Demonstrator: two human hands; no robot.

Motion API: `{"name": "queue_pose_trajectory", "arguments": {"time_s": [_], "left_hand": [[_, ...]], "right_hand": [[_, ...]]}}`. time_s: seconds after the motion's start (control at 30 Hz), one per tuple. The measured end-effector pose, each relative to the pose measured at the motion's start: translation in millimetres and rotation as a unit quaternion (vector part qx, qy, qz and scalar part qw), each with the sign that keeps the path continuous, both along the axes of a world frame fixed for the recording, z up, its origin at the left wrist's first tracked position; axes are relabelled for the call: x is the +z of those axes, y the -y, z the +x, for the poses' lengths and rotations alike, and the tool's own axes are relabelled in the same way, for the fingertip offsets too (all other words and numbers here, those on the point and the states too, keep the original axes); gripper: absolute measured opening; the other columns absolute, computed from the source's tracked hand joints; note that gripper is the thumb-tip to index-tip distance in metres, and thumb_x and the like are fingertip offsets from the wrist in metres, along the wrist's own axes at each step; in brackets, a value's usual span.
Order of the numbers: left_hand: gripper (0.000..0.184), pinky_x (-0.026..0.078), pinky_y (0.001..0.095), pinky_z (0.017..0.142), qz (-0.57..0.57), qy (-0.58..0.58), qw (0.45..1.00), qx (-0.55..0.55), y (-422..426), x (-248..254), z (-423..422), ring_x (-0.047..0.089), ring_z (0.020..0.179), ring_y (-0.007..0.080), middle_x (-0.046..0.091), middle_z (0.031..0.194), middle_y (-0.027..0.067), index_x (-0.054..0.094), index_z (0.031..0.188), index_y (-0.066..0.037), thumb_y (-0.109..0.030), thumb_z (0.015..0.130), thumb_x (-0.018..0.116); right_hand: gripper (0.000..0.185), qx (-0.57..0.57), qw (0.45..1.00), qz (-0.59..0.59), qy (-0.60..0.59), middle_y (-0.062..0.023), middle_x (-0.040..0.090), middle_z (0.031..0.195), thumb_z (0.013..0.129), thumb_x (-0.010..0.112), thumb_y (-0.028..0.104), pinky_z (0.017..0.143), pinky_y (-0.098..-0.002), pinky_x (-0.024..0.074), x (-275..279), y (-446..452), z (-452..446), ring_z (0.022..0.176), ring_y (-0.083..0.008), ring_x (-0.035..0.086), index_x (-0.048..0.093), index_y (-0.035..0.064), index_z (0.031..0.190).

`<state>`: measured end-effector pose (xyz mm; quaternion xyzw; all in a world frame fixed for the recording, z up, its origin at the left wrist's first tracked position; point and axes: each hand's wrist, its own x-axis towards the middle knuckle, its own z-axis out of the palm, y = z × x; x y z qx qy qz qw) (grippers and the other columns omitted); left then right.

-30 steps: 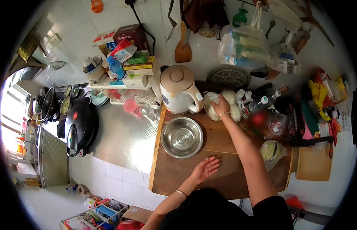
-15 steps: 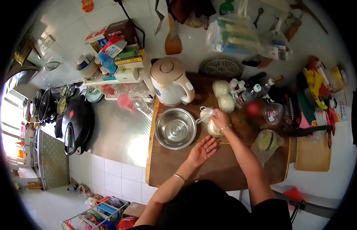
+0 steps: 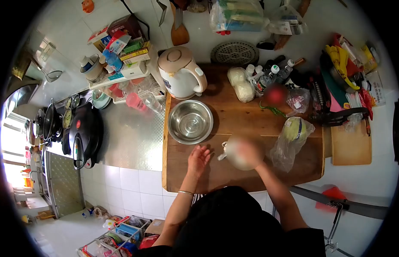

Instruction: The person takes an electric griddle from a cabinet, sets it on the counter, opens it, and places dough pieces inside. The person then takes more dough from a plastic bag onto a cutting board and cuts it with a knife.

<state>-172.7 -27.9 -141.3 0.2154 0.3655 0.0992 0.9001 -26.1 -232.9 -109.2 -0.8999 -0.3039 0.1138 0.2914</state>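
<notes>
Left hand (image 3: pixel 199 160), fingers loosely curled and empty, is left of the pale bag (image 3: pixel 233 156) at the near side of the wooden table (image 3: pixel 216 180). The nearer right hand (image 3: pixel 249 153) overlaps it; blur hides the grip. The bag appears rounded, without clear long axis, its whitish tied end pointing left. Beyond: steel bowl (image 3: pixel 191 122).

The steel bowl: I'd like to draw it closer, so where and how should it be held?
Probably by the near rim of the bowl, from the front, where the left hand is close. It sits upright and open, that edge exposed, while the kettle stands just behind its far side.
</notes>
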Motion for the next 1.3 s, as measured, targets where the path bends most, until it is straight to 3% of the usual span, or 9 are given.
{"name": "queue_pose_trajectory", "arguments": {"time_s": [0.53, 0.63, 0.73, 0.83, 0.93, 0.97, 1.03, 1.13, 1.3], "left_hand": [[0.030, 0.049, 0.0308, 0.078, 0.062, 0.010, 0.998, -0.028, -50.1, 8.2, 15.1, 0.061, 0.092, 0.0200, 0.061, 0.104, 0.0092, 0.053, 0.110, -0.006, -0.026, 0.088, 0.060], [0.039, 0.048, 0.0312, 0.082, 0.246, 0.007, 0.964, -0.103, -22.7, 14.0, 2.0, 0.061, 0.094, 0.0214, 0.061, 0.105, 0.0097, 0.052, 0.119, -0.002, -0.023, 0.087, 0.061], [0.031, 0.051, 0.0318, 0.075, 0.674, -0.005, 0.692, -0.258, -14.7, 8.1, -9.6, 0.063, 0.090, 0.0213, 0.061, 0.106, 0.0138, 0.060, 0.112, -0.002, -0.016, 0.085, 0.062], [0.021, 0.051, 0.0331, 0.068, 0.785, -0.087, 0.536, -0.299, -6.1, 30.5, -14.6, 0.064, 0.083, 0.0200, 0.062, 0.098, 0.0156, 0.064, 0.101, -0.003, -0.012, 0.083, 0.061], [0.013, 0.049, 0.0336, 0.064, 0.791, -0.122, 0.520, -0.299, -1.3, 36.2, -17.1, 0.062, 0.076, 0.0196, 0.062, 0.087, 0.0160, 0.064, 0.092, -0.001, -0.010, 0.083, 0.060], [0.013, 0.049, 0.0336, 0.064, 0.791, -0.122, 0.519, -0.300, -0.8, 37.9, -18.3, 0.062, 0.076, 0.0196, 0.062, 0.087, 0.0160, 0.064, 0.092, -0.001, -0.010, 0.083, 0.060], [0.011, 0.048, 0.0320, 0.064, 0.667, -0.020, 0.725, -0.169, -0.8, 44.6, -19.4, 0.061, 0.071, 0.0242, 0.062, 0.079, 0.0123, 0.064, 0.091, -0.004, -0.010, 0.082, 0.061], [0.014, 0.047, 0.0281, 0.066, 0.484, 0.064, 0.857, -0.162, -12.2, 70.9, -22.0, 0.059, 0.072, 0.0164, 0.062, 0.080, 0.0069, 0.063, 0.089, 0.000, -0.014, 0.088, 0.059], [0.015, 0.046, 0.0257, 0.072, 0.295, 0.130, 0.941, -0.108, -6.4, 72.8, -17.8, 0.057, 0.076, 0.0123, 0.061, 0.089, 0.0052, 0.061, 0.095, 0.001, -0.012, 0.088, 0.058]], "right_hand": [[0.024, 0.078, 0.996, 0.046, -0.020, -0.0115, 0.065, 0.085, 0.074, 0.061, 0.028, 0.074, -0.0435, 0.0463, -12.7, -59.6, -37.8, 0.082, -0.0318, 0.061, 0.063, 0.0166, 0.095], [0.024, 0.111, 0.985, 0.109, -0.077, -0.0111, 0.065, 0.085, 0.074, 0.061, 0.027, 0.075, -0.0437, 0.0460, -42.8, -66.4, -36.7, 0.083, -0.0315, 0.061, 0.063, 0.0166, 0.096], [0.022, 0.131, 0.980, 0.129, -0.070, -0.0099, 0.065, 0.085, 0.075, 0.061, 0.025, 0.074, -0.0419, 0.0459, -27.6, -64.5, -40.1, 0.083, -0.0297, 0.061, 0.063, 0.0145, 0.094], [0.018, 0.157, 0.975, 0.153, -0.025, -0.0075, 0.063, 0.083, 0.076, 0.062, 0.021, 0.072, -0.0378, 0.0460, -20.4, -64.9, -39.8, 0.080, -0.0259, 0.059, 0.062, 0.0116, 0.091], [0.016, 0.195, 0.956, 0.213, -0.043, -0.0062, 0.062, 0.083, 0.077, 0.062, 0.018, 0.070, -0.0356, 0.0458, -21.5, -63.2, -41.3, 0.078, -0.0236, 0.058, 0.062, 0.0096, 0.091], [0.016, 0.201, 0.958, 0.200, -0.040, -0.0063, 0.062, 0.083, 0.077, 0.062, 0.017, 0.070, -0.0356, 0.0459, -19.7, -63.3, -41.5, 0.078, -0.0235, 0.058, 0.062, 0.0093, 0.091], [0.016, 0.208, 0.967, 0.147, -0.026, -0.0065, 0.061, 0.084, 0.077, 0.061, 0.015, 0.070, -0.0356, 0.0459, -11.8, -62.2, -41.3, 0.078, -0.0235, 0.058, 0.062, 0.0087, 0.092], [0.018, 0.210, 0.973, 0.095, -0.014, -0.0068, 0.061, 0.085, 0.077, 0.061, 0.013, 0.070, -0.0355, 0.0459, -0.8, -62.2, -42.8, 0.078, -0.0234, 0.058, 0.063, 0.0077, 0.094], [0.020, 0.120, 0.988, 0.095, -0.021, -0.0086, 0.060, 0.077, 0.073, 0.058, 0.008, 0.070, -0.0379, 0.0452, 27.2, -59.6, -59.4, 0.074, -0.0263, 0.058, 0.063, 0.0054, 0.092]]}}
